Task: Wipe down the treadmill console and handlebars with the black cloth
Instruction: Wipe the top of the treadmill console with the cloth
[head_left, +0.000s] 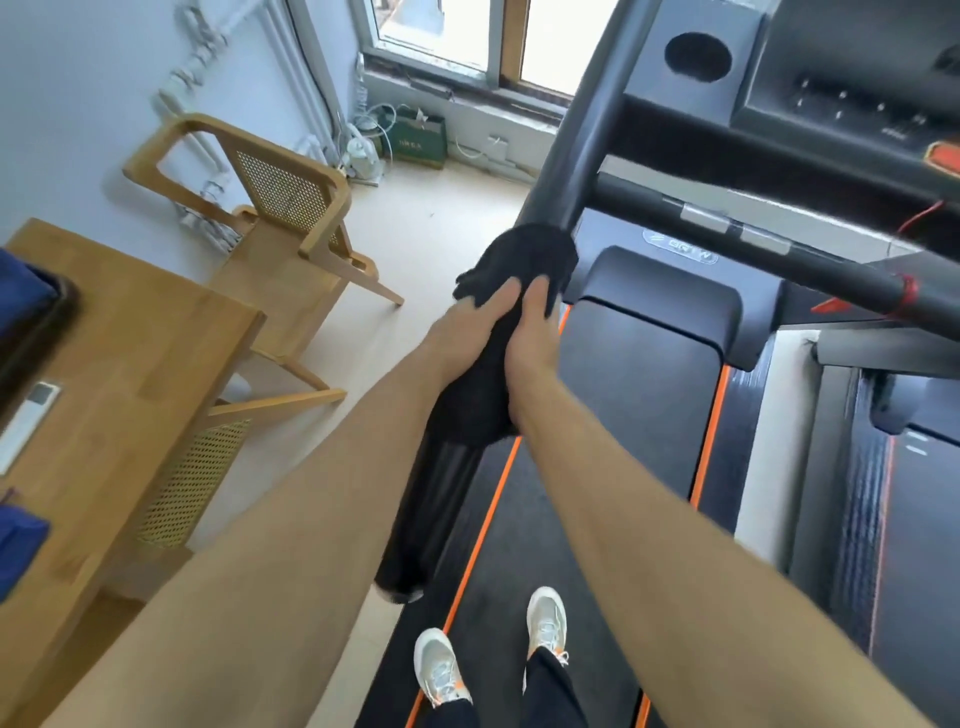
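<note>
arms extended, left hand (470, 319), right hand (531, 338) gripping black cloth (519, 254)

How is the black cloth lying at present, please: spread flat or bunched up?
Bunched up: the black cloth is wrapped round the black tubular handlebar, gripped by the left hand and right hand.

I can make out no word or number well enough to read. The treadmill's motor cover (660, 283) carries a pale oval badge (681, 246) with a few letters, too blurred for me to spell. The green bag (418, 143) has a short line of light print on its side, too small to tell. The console (831, 62) shows rows of small white marks and has an orange tag (943, 156) at its edge; I can read neither.
</note>
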